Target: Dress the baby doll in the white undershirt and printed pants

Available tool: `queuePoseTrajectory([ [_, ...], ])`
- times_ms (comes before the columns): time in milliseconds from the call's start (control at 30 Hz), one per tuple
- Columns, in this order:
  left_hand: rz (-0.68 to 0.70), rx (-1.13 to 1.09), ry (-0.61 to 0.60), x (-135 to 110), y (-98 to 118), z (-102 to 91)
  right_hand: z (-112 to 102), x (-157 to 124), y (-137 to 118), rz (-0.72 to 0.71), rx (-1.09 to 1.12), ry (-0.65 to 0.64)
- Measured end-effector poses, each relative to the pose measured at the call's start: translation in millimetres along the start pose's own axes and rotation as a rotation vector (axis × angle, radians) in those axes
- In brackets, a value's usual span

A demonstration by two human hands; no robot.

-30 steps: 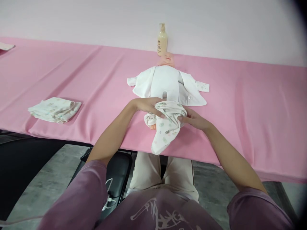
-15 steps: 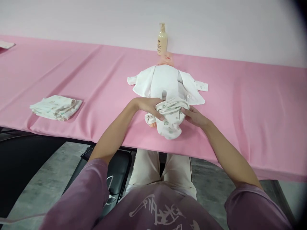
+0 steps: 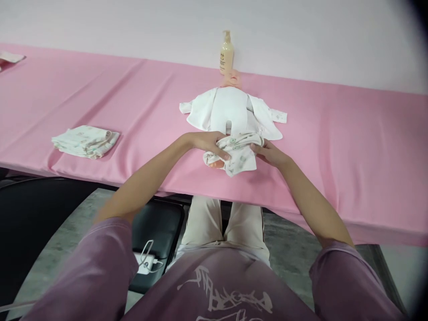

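Note:
A baby doll point(image 3: 232, 79) lies on its back on the pink-covered table, its head toward the wall. Its white top point(image 3: 230, 107) has the front panels spread out to both sides. Over the doll's legs are bunched white baby pants point(image 3: 242, 154) with a small green print. My left hand point(image 3: 214, 143) grips the bunched cloth from the left, thumb on top. From the right, my right hand point(image 3: 267, 152) pinches the same cloth between thumb and fingers. A bit of the doll's foot point(image 3: 217, 164) shows below the left cuff; the other foot is hidden.
A cream pump bottle point(image 3: 226, 53) stands behind the doll's head by the wall. Folded printed cloth point(image 3: 86, 141) lies left on the pink table cover point(image 3: 147, 102). Below the table edge, a black stool point(image 3: 158, 227) carries a white device with a cable point(image 3: 145, 263).
The loose end of the pants, which hung toward me, is drawn up shorter between my hands. More of the doll's left-side foot shows. My view has shifted slightly.

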State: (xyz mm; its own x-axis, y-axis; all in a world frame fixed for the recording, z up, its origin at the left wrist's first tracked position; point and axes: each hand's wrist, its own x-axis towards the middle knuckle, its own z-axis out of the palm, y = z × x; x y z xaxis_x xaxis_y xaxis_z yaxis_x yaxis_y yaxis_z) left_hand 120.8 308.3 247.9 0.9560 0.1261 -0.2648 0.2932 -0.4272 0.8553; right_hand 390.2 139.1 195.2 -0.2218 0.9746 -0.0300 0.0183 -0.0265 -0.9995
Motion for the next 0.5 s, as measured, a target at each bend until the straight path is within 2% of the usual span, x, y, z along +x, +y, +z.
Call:
queuePoseTrajectory([
  [67,0.005,-0.02,0.026,-0.7,-4.5,0.4,2.7,-1.4,-3.3,0.039,0.0,0.022],
  [133,0.069,-0.061,0.1,-1.6,-8.9,2.1,3.1,-4.9,-7.6,0.075,-0.054,0.0],
  [233,0.14,-0.118,0.209,-2.4,-12.0,9.1,0.6,-11.1,-11.4,0.13,-0.165,-0.128],
  [300,0.147,-0.141,0.242,-2.5,-11.8,15.7,-0.3,-13.7,-10.3,0.143,-0.181,-0.169],
  [400,0.134,-0.173,0.255,-1.9,-12.1,22.5,2.6,-13.5,-4.9,0.077,-0.05,-0.066],
  [500,0.112,-0.18,0.215,-0.3,-17.7,21.6,9.4,-10.1,-1.0,0.034,0.073,0.032],
])
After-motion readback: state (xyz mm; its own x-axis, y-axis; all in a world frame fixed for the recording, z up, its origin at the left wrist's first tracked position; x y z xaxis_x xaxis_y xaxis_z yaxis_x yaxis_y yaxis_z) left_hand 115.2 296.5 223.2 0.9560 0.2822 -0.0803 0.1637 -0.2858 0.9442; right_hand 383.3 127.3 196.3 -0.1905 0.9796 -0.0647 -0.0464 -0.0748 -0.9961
